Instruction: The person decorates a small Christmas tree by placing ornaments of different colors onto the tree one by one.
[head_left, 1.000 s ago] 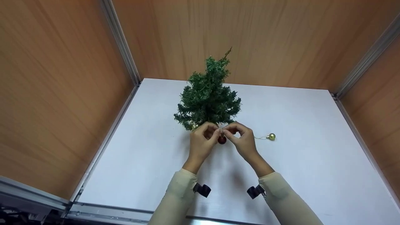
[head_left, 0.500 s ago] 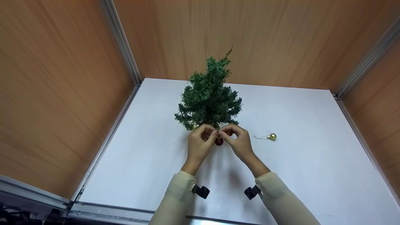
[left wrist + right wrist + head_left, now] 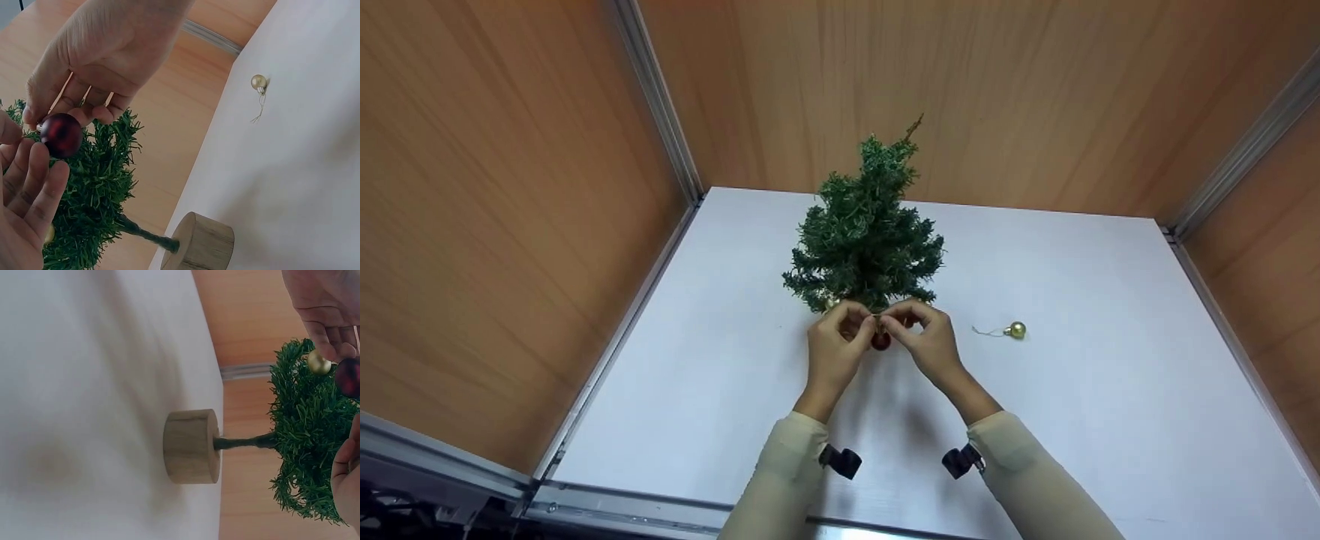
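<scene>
A dark red Christmas bauble (image 3: 880, 342) hangs below the fingertips of both hands, in front of the tree's lower branches. My left hand (image 3: 832, 352) pinches its thin string from the left, thumb against index finger. From the right, my right hand (image 3: 931, 346) pinches the same string, its fingertips close to the left ones. The left wrist view shows the bauble (image 3: 62, 135) from below with its cap between the hands. Behind them stands a small green artificial Christmas tree (image 3: 870, 232). A gold bauble (image 3: 319, 363) hangs on it near the left hand.
Another gold bauble (image 3: 1017, 330) with its string lies on the white table (image 3: 1110, 397), right of the tree. The tree's trunk rises from a round wooden base (image 3: 190, 447). Wooden panels (image 3: 997, 97) with metal rails enclose the table at the back and sides.
Both hands have shifted slightly left and toward the person, with the red bauble between them. The fingertips stay close together on the string. The loose gold bauble remains on the table.
</scene>
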`<action>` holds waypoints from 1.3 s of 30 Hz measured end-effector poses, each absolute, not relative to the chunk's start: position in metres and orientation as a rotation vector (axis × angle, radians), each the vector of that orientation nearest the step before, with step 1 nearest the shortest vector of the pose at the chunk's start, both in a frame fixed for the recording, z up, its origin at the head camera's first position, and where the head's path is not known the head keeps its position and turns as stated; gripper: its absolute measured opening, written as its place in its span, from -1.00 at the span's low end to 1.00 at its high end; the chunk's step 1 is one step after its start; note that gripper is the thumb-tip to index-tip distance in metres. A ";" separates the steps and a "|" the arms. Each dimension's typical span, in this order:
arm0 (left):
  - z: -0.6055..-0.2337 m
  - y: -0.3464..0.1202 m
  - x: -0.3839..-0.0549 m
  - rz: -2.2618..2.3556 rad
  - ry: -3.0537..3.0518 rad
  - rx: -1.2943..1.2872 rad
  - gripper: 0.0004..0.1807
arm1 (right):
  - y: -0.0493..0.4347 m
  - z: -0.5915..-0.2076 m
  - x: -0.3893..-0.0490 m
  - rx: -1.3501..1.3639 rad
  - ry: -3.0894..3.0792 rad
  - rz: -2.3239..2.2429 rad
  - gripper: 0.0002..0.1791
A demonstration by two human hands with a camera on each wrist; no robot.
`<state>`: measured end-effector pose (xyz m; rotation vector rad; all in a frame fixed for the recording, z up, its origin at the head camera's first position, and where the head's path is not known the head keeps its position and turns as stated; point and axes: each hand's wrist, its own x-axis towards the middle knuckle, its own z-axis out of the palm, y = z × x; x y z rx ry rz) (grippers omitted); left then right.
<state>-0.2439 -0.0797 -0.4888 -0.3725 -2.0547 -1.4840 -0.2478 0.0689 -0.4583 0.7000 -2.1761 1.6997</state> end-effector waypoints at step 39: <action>-0.493 -0.084 -0.253 -1.416 -2.086 -0.349 -0.91 | 0.063 -0.461 -0.254 0.687 -2.116 1.689 -0.93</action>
